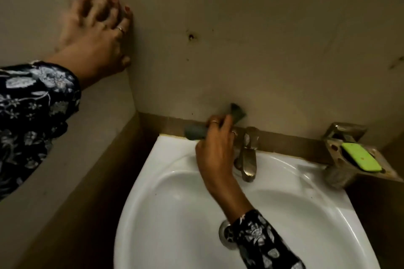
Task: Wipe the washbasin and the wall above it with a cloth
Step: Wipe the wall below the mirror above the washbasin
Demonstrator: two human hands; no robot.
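One white washbasin (175, 203), stained beige wall (262, 39)

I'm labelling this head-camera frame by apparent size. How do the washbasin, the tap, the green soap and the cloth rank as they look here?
Largest to smallest:
1. washbasin
2. tap
3. green soap and cloth: unsure, as the right hand hides much of the cloth, and it is blurred.

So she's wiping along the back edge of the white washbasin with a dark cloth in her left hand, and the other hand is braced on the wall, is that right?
Wrong hand. The head view shows the dark cloth in her right hand, at the white washbasin's back edge; the left hand is braced on the beige wall.
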